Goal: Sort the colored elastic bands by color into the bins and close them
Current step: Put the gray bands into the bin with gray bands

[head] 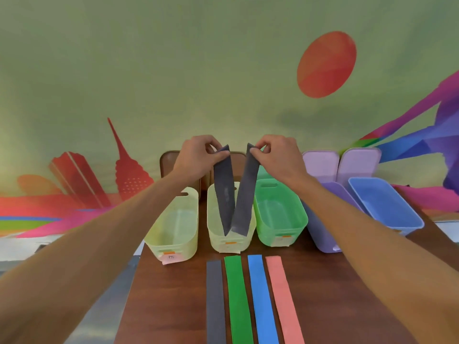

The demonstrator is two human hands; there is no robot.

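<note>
Over the table's (173, 294) far edge, my left hand (196, 155) and right hand (278, 155) each pinched an end of the dark band (244, 194) above the second yellow bin (223, 240). It hung in a V

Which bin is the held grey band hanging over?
The pale yellow plastic bin second from left, between the other yellow bin and the green plastic bin; the folded dark grey elastic band hangs over it.
</note>
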